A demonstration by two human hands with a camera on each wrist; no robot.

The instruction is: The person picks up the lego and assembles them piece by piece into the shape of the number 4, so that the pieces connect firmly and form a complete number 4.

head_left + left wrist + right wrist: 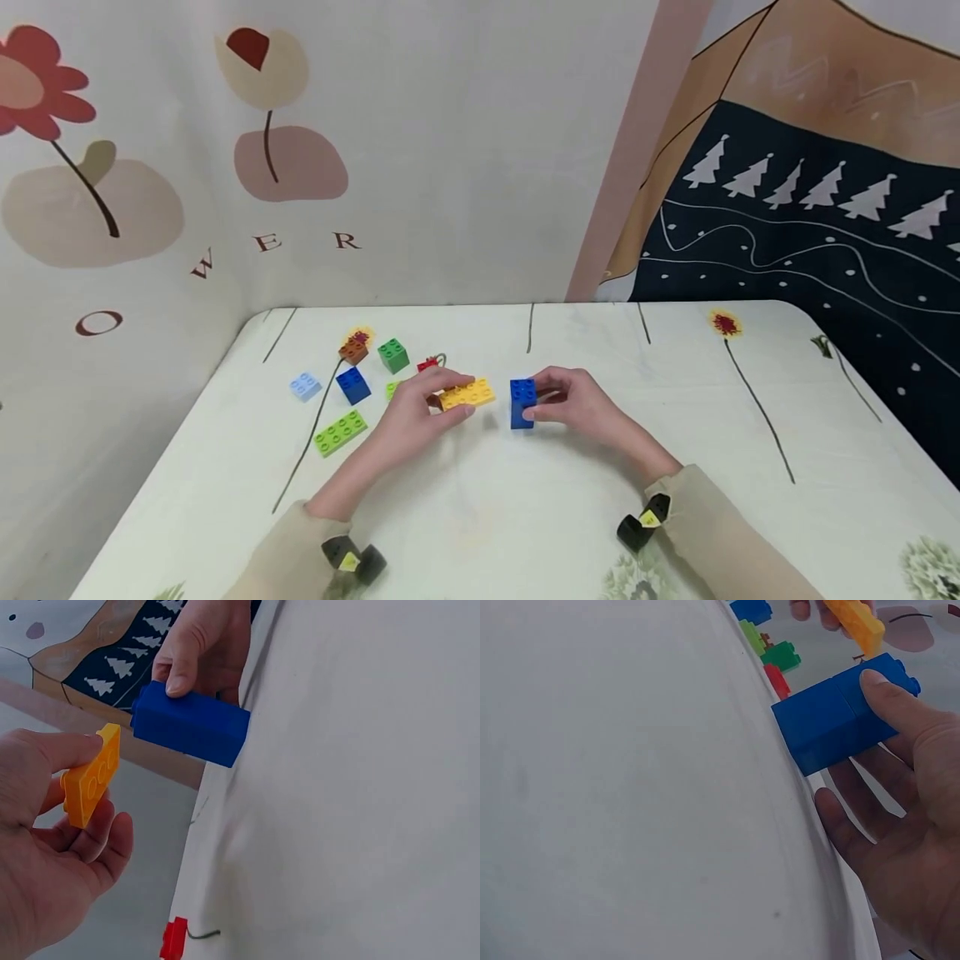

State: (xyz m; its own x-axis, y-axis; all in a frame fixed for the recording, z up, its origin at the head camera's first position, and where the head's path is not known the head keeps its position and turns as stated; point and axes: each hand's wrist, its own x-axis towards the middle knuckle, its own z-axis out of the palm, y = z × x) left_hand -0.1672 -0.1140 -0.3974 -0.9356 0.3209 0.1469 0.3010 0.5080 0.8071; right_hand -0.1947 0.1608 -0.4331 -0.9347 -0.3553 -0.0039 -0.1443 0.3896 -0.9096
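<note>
My left hand (417,413) pinches a yellow toy building brick (467,394) between thumb and fingers. It is a thin plate with studs, held tilted, its hollow underside partly showing in the left wrist view. To its right, a stack of two blue bricks (519,412) stands upright in the grip of my right hand (579,405). A seam between these bricks shows in the right wrist view, where the thumb lies on the upper brick (881,673). A small gap separates the yellow brick from the blue stack in the head view.
On the table's left side lie a long lime brick (341,432), a dark blue brick (353,387), a light blue one (305,386), a brown one (353,351) and a green one (393,356). My left hand partly hides a red brick (427,364) and another lime brick (392,389).
</note>
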